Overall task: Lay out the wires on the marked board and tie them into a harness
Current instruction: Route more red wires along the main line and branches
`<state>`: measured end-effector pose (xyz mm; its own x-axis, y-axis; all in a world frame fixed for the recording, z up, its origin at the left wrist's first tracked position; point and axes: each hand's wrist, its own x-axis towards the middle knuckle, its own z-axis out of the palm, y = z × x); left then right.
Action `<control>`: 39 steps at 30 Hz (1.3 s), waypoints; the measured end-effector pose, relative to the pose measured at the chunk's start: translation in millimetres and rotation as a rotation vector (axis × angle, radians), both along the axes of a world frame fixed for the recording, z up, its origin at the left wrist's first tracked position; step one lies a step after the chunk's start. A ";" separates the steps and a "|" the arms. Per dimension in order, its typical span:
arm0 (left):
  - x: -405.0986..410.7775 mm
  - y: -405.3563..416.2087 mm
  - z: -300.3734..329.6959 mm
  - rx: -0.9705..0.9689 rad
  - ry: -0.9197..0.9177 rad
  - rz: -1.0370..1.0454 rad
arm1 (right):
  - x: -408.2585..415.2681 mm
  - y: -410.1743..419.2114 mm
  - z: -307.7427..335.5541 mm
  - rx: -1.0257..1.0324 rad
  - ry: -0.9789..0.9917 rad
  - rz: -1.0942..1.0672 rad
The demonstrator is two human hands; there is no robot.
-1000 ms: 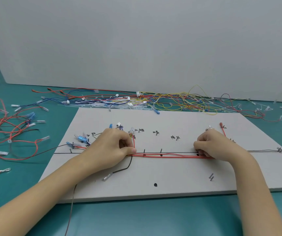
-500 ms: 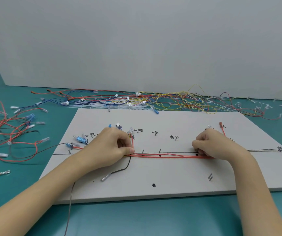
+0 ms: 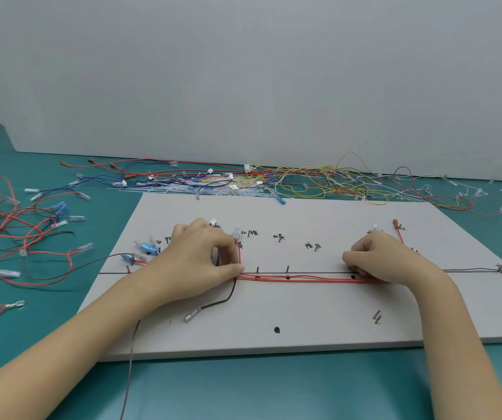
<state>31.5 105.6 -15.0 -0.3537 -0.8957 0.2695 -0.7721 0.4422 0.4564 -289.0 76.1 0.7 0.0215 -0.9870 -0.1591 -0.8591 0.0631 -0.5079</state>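
a white marked board [image 3: 304, 313] lies on the teal bench [image 3: 243, 386]. a bundle of red wires [image 3: 304, 278] runs left to right along the board's drawn black line [image 3: 313, 272], stretched between both hands. the left hand [image 3: 201, 262] rests at the bundle's left end, its fingers [image 3: 228, 269] curled closed and pinching the red wires where they bend toward the far side. the right hand [image 3: 386, 259] holds the right end, fingers closed down on the wires against the board. a black wire with a clear terminal [image 3: 213, 306] trails toward the near side from under the left hand. loose wires [image 3: 274, 180] lie heaped on the bench beyond the board's far edge, more to its left.
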 end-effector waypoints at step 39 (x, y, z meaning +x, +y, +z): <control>7.2 -33.0 1.9 0.103 -0.003 0.180 | 4.9 -4.1 -3.0 -0.094 -0.111 -0.011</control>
